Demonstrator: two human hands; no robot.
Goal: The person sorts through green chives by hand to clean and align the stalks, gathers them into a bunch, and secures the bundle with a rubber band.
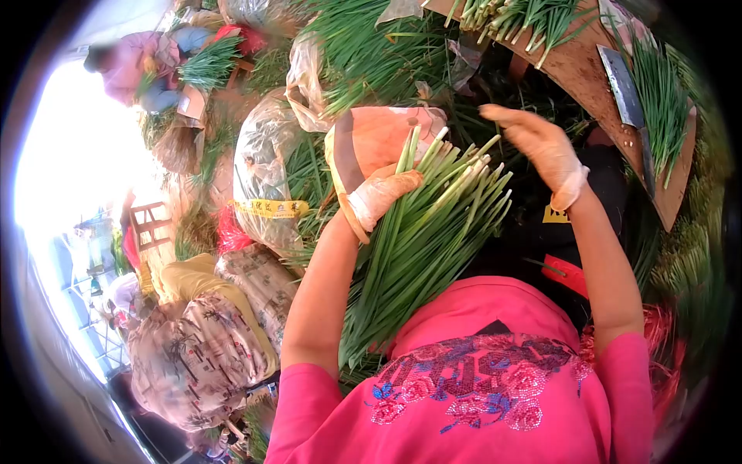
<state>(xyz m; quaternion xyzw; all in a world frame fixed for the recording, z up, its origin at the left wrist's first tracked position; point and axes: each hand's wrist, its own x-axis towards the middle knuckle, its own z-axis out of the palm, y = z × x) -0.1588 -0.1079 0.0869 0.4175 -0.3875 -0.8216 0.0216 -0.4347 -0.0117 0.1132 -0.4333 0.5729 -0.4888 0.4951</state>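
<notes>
Loose green stalks (379,50) heap up across the top centre of the frame, beside a clear plastic bag (263,155) banded with yellow tape (270,208). At the upper right, a brown board (576,73) carries a cleaver (621,87), its handle towards the bottom of the frame, with a second bundle (661,104) alongside and more cut stalks (533,23) at the top edge. One person (193,348) in a patterned top is at the lower left; another (143,66) is at the upper left. An orange and brown item (382,143) lies right against the left hand and partly hides what is behind it. The green bundle (440,209) fills the centre, pale ends up and leaves slanting to the lower left, over the pink shirt (479,387). The left hand (382,199) is closed round its left side, thumb across the stalks, forearm rising from below. The right hand (537,147) is raised right of the pale ends, open and empty, fingers extended to the upper left, slightly blurred, the arm bent at the elbow.
</notes>
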